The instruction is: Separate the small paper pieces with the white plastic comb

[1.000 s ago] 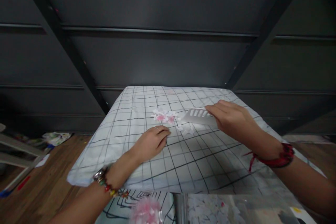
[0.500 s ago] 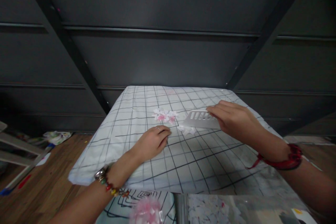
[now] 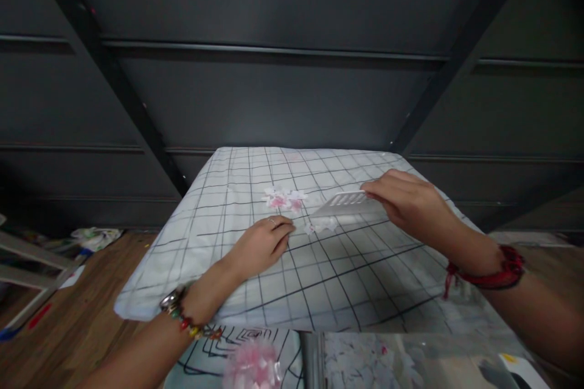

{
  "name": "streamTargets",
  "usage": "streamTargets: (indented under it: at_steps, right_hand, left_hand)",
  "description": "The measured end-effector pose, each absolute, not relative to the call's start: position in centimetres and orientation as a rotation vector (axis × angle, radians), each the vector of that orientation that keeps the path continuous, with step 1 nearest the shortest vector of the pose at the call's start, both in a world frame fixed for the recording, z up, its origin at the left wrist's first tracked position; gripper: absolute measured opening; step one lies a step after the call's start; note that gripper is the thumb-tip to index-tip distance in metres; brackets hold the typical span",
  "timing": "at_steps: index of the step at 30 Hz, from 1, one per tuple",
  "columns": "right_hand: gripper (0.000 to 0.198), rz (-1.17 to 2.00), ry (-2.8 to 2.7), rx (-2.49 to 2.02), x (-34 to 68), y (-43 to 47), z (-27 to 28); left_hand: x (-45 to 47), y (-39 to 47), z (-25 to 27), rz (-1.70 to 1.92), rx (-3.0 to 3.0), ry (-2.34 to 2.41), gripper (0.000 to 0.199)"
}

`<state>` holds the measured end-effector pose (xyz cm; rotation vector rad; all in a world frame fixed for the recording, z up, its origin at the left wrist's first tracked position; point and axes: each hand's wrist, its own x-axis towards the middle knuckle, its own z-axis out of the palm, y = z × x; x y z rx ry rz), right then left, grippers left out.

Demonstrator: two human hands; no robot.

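Note:
My right hand (image 3: pixel 406 203) grips the upper right end of a white slotted plastic piece (image 3: pixel 344 206), flat and thin, with a row of slots near its top edge. Its lower left edge is by a small pile of white scraps (image 3: pixel 320 225). Across from it, my left hand (image 3: pixel 261 244) rests on the checked cloth, fingers curled and pressed together; anything under the fingertips is hidden. Just beyond those fingers is another small pile, white with pink bits (image 3: pixel 283 199).
The white cloth with black grid lines (image 3: pixel 219 194) covers a table against a dark panelled wall (image 3: pixel 274 97). Along the near edge are a pink fluffy bundle in clear wrap (image 3: pixel 253 364) and a clear bin of white scraps (image 3: pixel 360 361). A pale wooden frame (image 3: pixel 27 276) stands left.
The slotted piece has tipped, so its slots look narrower, and its lower edge has shifted slightly left. My left hand stays by the piles. The whole view has shifted a little.

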<state>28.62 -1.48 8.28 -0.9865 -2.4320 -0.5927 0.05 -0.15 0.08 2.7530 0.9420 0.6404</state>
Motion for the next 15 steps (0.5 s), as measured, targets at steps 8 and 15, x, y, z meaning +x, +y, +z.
streamTargets:
  at_steps: [8,15]
  right_hand:
    - [0.023,-0.347,-2.490,-0.965,28.5,-1.4,7.9]
    - [0.026,-0.386,-2.445,-1.013,29.0,-2.2,8.2]
  left_hand:
    - [0.0,-0.2,0.1,0.657,2.768,0.929,0.025]
    - [0.0,-0.2,0.3,0.675,2.774,0.922,0.025]
